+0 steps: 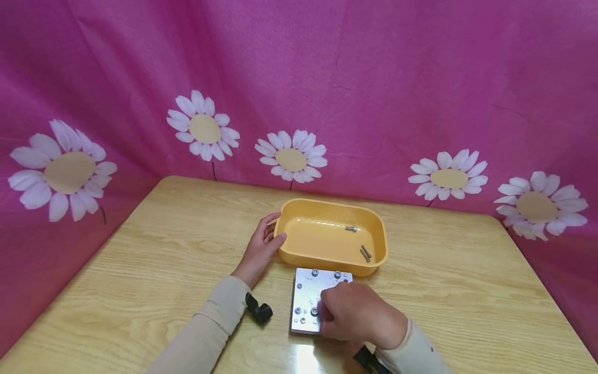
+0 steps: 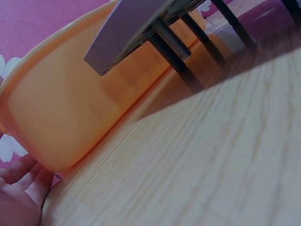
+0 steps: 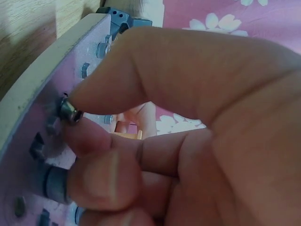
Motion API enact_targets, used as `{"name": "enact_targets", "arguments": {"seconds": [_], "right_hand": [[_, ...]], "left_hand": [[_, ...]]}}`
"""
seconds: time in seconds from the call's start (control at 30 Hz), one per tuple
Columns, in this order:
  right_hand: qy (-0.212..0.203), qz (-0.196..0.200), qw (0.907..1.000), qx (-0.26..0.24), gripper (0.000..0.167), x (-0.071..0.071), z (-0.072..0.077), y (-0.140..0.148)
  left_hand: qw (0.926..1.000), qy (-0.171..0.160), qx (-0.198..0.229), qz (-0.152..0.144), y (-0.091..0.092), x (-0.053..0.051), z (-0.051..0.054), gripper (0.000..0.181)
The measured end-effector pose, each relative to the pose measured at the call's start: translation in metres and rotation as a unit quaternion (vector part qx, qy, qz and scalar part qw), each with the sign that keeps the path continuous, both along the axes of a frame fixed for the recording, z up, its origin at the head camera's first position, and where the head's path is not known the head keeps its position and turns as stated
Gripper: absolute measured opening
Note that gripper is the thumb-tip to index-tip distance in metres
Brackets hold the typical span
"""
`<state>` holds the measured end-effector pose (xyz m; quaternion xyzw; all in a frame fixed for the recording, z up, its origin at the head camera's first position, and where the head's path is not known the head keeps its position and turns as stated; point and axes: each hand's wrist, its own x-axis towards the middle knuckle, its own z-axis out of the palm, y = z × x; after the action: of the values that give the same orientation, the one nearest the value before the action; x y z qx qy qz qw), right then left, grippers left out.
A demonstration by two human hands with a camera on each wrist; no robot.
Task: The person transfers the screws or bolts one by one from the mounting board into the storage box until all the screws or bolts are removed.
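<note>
The left hand holds the left end of the yellow tray, thumb over the rim and fingers outside. A metal plate carrying several screws lies in front of the tray; in the left wrist view the plate stands raised on threaded screw shanks. Over the plate's right part is the right hand. In the right wrist view, the right hand's thumb and index finger pinch a small screw head at the plate's face. The right hand hides part of the plate in the head view.
Inside the tray lie one screw near the back and two screws near the right front. A wooden table spreads around, with a pink flowered cloth behind and beside it. Black wrist mounts sit at both sleeves.
</note>
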<state>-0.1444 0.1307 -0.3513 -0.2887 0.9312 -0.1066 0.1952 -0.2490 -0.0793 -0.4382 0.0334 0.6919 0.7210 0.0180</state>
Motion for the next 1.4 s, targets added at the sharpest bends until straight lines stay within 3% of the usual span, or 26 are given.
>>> {"name": "enact_targets", "arguments": {"seconds": [0.1, 0.73, 0.97, 1.4], "right_hand": [[0.003, -0.001, 1.0, -0.001, 0.018, 0.0005, -0.0002, 0.0004], [0.029, 0.022, 0.9993, -0.007, 0.022, 0.0029, -0.0004, -0.0007], [-0.007, 0.001, 1.0, 0.006, 0.022, 0.0031, 0.0043, -0.0007], [-0.006, 0.012, 0.9999, 0.003, 0.02, 0.0, 0.0018, -0.0039]], "left_hand": [[0.9999, 0.009, 0.001, 0.007, 0.0003, -0.0044, -0.0084, 0.05], [0.9999, 0.006, -0.01, 0.007, 0.0008, -0.0029, -0.009, 0.052], [0.9999, 0.008, -0.003, 0.005, 0.0008, -0.0031, -0.0075, 0.052], [0.9999, 0.007, -0.008, 0.008, 0.0006, -0.0031, -0.008, 0.052]]}}
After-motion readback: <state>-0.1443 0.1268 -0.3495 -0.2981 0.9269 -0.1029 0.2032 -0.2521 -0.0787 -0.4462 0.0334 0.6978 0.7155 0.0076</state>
